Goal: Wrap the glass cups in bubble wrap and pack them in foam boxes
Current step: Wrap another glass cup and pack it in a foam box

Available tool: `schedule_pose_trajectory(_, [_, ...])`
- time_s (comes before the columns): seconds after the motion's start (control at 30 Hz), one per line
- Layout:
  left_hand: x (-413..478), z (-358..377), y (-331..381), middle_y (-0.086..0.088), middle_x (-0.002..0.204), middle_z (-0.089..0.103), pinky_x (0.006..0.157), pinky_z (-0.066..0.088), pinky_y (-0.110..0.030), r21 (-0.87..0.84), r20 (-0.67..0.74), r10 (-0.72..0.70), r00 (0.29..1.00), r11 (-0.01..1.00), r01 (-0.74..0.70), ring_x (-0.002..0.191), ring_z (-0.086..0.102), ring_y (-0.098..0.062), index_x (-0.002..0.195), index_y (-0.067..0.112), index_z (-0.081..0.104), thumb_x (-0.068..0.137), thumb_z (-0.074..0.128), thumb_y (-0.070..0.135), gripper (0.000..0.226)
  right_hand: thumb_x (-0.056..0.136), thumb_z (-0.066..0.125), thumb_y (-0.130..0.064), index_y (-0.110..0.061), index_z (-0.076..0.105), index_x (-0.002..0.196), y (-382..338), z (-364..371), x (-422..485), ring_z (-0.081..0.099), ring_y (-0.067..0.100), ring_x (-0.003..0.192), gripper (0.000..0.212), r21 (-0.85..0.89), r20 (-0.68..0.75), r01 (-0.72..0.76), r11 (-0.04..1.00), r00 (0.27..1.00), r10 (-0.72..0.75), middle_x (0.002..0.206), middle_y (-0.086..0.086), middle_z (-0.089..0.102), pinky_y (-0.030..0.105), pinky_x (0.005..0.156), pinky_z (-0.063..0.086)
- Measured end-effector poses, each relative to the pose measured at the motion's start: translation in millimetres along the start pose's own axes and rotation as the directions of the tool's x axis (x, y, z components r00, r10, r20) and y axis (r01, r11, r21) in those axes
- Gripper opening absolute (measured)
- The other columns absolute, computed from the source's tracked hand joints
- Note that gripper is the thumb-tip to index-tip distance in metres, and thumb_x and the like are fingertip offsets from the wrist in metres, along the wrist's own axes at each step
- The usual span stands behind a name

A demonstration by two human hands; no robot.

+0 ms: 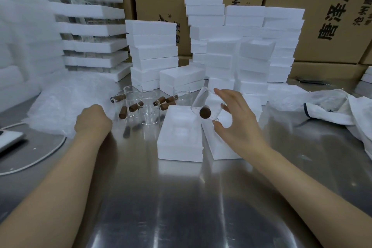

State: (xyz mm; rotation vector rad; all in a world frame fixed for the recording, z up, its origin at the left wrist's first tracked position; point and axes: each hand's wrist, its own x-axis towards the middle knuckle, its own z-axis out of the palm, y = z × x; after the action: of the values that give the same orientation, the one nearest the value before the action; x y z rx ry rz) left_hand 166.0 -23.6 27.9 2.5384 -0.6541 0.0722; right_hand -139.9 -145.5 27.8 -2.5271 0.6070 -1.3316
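Head view looks down on a steel desk [161, 197] with the job plainly under way. The right hand [239, 119] holds a glass cup [201, 98] tilted in the air just above the open foam box [179, 147]. Its fingers [227, 94] and thumb are clamped round the clear wall, and the brown handle [205, 112] points at the camera. That cup looks bare, with no wrap on it that I can make out.

The left hand [93, 119] rests at the edge of the bubble wrap [64, 102]. Its fingers are curled under and hidden, so I cannot tell whether they pinch the sheet. Between the hands stand several more cups [145, 106], all unwrapped.

The box's hollow seems empty, and a second foam piece [213, 143], likely its lid, lies against it on the right. Stacks of foam boxes [153, 46] behind are closed; whether they are filled I cannot say. By my reckoning this cup has yet to be wrapped and boxed, and the others wait their turn.
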Motion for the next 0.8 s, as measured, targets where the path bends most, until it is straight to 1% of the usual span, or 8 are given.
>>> schedule_pose_trajectory(0.07, [-1, -5, 2, -0.027, 0.097, 0.059, 0.071, 0.047, -0.039, -0.044, -0.03, -0.019, 0.999, 0.999, 0.017, 0.083, 0.056, -0.041, 0.083, -0.004, 0.058, 0.083, 0.052, -0.001, 0.007, 0.078, 0.069, -0.001, -0.036, 0.037, 0.141, 1, 0, 1, 0.048, 0.002, 0.116, 0.079, 0.004, -0.007, -0.008, 1.0, 1.0, 0.008, 0.126, -0.034, 0.029, 0.017, 0.092, 0.044])
schedule_pose_trajectory(0.13, [-4, -14, 7, -0.024, 0.103, 0.059, 0.075, 0.046, -0.042, -0.072, -0.176, -0.008, 0.984, 0.997, -0.005, 0.09, 0.056, -0.042, 0.09, 0.0, 0.06, 0.084, 0.05, 0.0, 0.011, 0.078, 0.07, -0.001, -0.029, 0.04, 0.142, -1, 0, 1, 0.046, -0.002, 0.113, 0.076, 0.053, -0.028, -0.036, 0.998, 0.999, 0.038, 0.125, -0.029, 0.034, 0.017, 0.096, 0.045])
schedule_pose_trajectory(0.2, [-8, -25, 15, -0.016, 0.108, 0.058, 0.077, 0.043, -0.041, -0.182, -0.378, 0.048, 0.925, 0.975, -0.125, 0.095, 0.056, -0.038, 0.095, 0.008, 0.061, 0.084, 0.051, 0.0, 0.016, 0.078, 0.071, -0.001, -0.024, 0.041, 0.141, -3, -2, 2, 0.047, -0.004, 0.113, 0.073, 0.138, -0.06, -0.05, 0.989, 0.996, 0.059, 0.122, -0.026, 0.039, 0.011, 0.097, 0.042])
schedule_pose_trajectory(0.27, [-14, -36, 29, -0.005, 0.102, 0.06, 0.073, 0.039, -0.032, -0.392, -0.462, 0.108, 0.88, 0.865, -0.312, 0.085, 0.055, -0.021, 0.094, 0.012, 0.06, 0.088, 0.051, 0.005, 0.013, 0.08, 0.069, -0.002, -0.029, 0.042, 0.139, -7, -5, 4, 0.048, -0.007, 0.114, 0.07, 0.241, -0.086, -0.102, 0.965, 0.988, 0.126, 0.121, -0.025, 0.044, 0.005, 0.091, 0.042])
schedule_pose_trajectory(0.37, [-33, -46, 54, 0.009, 0.083, 0.059, 0.065, 0.039, -0.015, -0.673, -0.377, 0.269, 0.886, 0.578, -0.462, 0.068, 0.051, 0.004, 0.088, 0.018, 0.06, 0.094, 0.054, 0.013, 0.01, 0.09, 0.062, -0.01, -0.04, 0.046, 0.128, -12, -11, 8, 0.055, -0.005, 0.108, 0.051, 0.416, -0.102, -0.224, 0.882, 0.952, 0.29, 0.117, -0.019, 0.054, 0.009, 0.079, 0.05])
schedule_pose_trajectory(0.47, [-55, -45, 72, 0.014, 0.074, 0.055, 0.056, 0.038, -0.013, -0.826, -0.179, 0.449, 0.875, 0.415, -0.382, 0.063, 0.048, 0.002, 0.079, 0.025, 0.056, 0.097, 0.052, 0.014, 0.021, 0.099, 0.048, -0.01, -0.027, 0.061, 0.115, -13, -14, 12, 0.066, 0.012, 0.101, 0.027, 0.583, -0.045, -0.312, 0.75, 0.909, 0.414, 0.113, -0.001, 0.064, 0.029, 0.073, 0.059])
schedule_pose_trajectory(0.6, [-69, -33, 81, 0.014, 0.073, 0.061, 0.053, 0.04, -0.007, -0.858, -0.086, 0.517, 0.852, 0.395, -0.327, 0.06, 0.054, 0.003, 0.079, 0.022, 0.056, 0.096, 0.052, 0.01, 0.021, 0.099, 0.04, 0.0, -0.013, 0.067, 0.096, -16, -18, 16, 0.073, 0.025, 0.084, 0.029, 0.738, 0.121, -0.436, 0.515, 0.837, 0.534, 0.094, 0.013, 0.071, 0.03, 0.061, 0.058])
schedule_pose_trajectory(0.8, [-76, -20, 85, 0.007, 0.08, 0.066, 0.064, 0.045, -0.005, -0.848, -0.011, 0.582, 0.813, 0.426, -0.316, 0.068, 0.061, 0.003, 0.087, 0.021, 0.065, 0.087, 0.067, 0.006, 0.015, 0.097, 0.051, -0.006, -0.011, 0.065, 0.09, -18, -26, 21, 0.073, 0.033, 0.081, 0.016, 0.789, 0.24, -0.469, 0.398, 0.831, 0.502, 0.089, 0.013, 0.075, 0.024, 0.053, 0.054])
